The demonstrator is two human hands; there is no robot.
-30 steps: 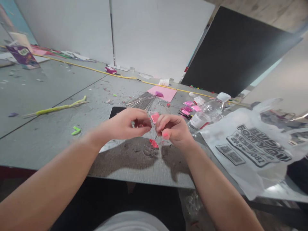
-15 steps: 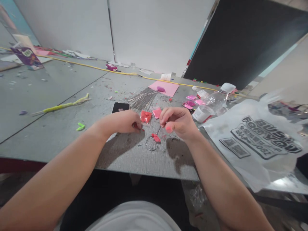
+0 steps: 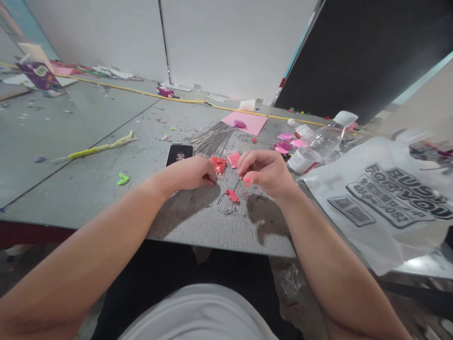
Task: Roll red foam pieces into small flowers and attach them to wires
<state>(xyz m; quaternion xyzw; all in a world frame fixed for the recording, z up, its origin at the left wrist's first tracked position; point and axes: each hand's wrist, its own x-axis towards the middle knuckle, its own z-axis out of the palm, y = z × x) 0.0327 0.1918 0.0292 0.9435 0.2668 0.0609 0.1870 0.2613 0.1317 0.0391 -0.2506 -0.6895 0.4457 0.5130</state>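
Left hand (image 3: 196, 172): fingers curled, any grip hidden; a forward slip could nudge the packet (image 3: 219, 165) just beyond. Clay (image 3: 232, 195) on the wire (image 3: 237, 184), left of the right hand (image 3: 265, 172) pinching its stem, could loosen if that pinch twists.

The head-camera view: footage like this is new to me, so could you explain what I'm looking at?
There's no machine: these are a person's bare hands, filmed by one camera worn on the head. The right hand pinches a wire piece with red bits. The left hand is close to a red packet; whether it holds anything is hidden. On the table are a phone, a pink packet and thin wires, with a bottle and a white bag toward the right.
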